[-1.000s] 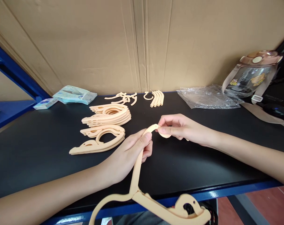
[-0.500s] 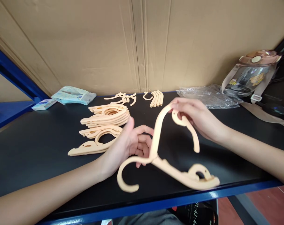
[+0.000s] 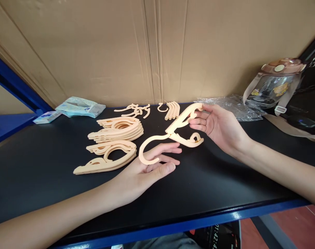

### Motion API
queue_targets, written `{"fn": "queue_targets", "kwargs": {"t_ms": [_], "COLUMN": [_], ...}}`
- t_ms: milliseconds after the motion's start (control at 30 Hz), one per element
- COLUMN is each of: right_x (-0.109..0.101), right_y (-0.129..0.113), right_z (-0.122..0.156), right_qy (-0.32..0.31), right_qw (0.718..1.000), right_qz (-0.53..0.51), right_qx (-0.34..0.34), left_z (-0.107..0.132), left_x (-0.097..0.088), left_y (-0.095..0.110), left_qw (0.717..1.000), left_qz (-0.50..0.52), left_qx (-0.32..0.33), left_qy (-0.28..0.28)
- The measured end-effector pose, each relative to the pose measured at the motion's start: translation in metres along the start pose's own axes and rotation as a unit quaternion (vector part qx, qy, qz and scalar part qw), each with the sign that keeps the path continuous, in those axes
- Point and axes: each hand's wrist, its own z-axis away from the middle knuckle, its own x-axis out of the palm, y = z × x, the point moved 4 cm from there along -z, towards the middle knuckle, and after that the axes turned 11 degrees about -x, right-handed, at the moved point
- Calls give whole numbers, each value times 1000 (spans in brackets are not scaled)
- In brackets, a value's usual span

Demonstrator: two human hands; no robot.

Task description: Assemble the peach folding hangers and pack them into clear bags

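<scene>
Strapped bottle (image 3: 270,88) beside crumpled plastic (image 3: 242,110)

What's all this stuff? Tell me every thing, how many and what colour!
hanger: 1, cream, centre
folded hangers: 2 stacks, cream, left
loose hooks: count unclear, cream, back
curved bars: about 4, cream, back
packets: 2, blue and white, back left
plastic wrap: 1, clear, back right
bottle: 1, clear and brownish, right
strap: 1, beige, by the bottle
rounded object: 1, black, far right
cardboard: count unclear, brown, behind
tabletop: 1, black, middle
frame: 2 parts, blue, left and front
phone: 1, black, below the tabletop
cloth: 1, grey, beside phone
floor: 1, red, bottom right
left grip: 1, open hand, by the hanger
right grip: 1, hand holding the hanger
</scene>
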Motion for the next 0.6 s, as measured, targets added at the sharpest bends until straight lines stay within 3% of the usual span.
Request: {"fn": "queue_targets", "kwargs": {"t_ms": [167, 300, 433, 600], "right_x": [6, 9, 9, 14], "right_y": [0, -1, -5, -2], "right_z": [6, 6, 0, 9], "right_qy": [-59, -153, -253, -377], "right_qw": [998, 980, 939, 879], "right_qz": [8, 125, 230, 293], "right_qx": [9, -15, -42, -5], "left_z": [-4, -4, -2, -3], "left_x": [-3, -5, -10, -11], "left_y": [2, 8, 10, 5], "left_qw": [999, 995, 987, 989], "left_qz": [16, 62, 115, 116], "left_qx": [18, 35, 50, 12], "left_qy": [46, 67, 97, 91]}}
